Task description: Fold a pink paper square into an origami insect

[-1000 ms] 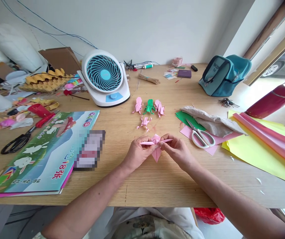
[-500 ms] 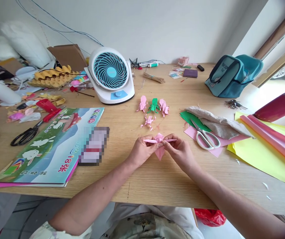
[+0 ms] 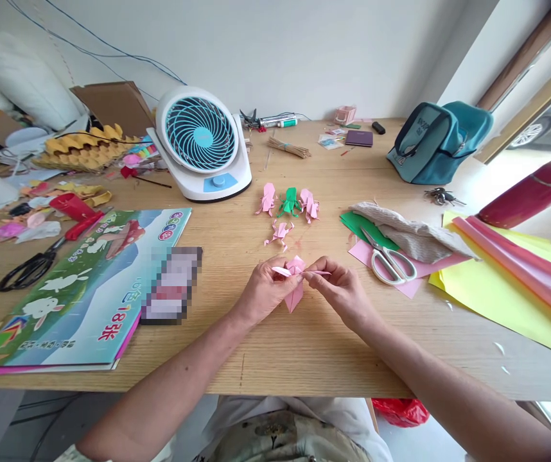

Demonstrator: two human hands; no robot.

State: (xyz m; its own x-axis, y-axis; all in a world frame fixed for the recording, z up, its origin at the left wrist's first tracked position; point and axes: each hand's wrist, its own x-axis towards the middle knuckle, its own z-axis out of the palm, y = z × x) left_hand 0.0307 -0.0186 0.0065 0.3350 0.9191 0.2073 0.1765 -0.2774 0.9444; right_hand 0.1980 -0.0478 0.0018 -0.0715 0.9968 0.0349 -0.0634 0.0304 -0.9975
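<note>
A pink folded paper (image 3: 294,298) with a pointed lower end and thin points to both sides is held over the table between my two hands. My left hand (image 3: 270,287) pinches its left side and middle. With thumb and fingertips, my right hand (image 3: 335,282) grips the thin point on its right. Just beyond lie small folded paper figures: a pink one with curled limbs (image 3: 280,235), a green one (image 3: 289,201), and pink ones to the left (image 3: 268,198) and right (image 3: 309,205) of the green.
White-handled scissors (image 3: 391,263) rest on pink and green paper beside a grey cloth (image 3: 410,231). Leftward are a phone (image 3: 172,285), a picture pad (image 3: 83,289) and black scissors (image 3: 32,269). A fan (image 3: 203,141) stands behind; yellow sheets (image 3: 507,301) lie right.
The view has shifted slightly, so most things appear further left. My right fingers have moved a little outward along the right point of the pink paper, away from my left fingers.
</note>
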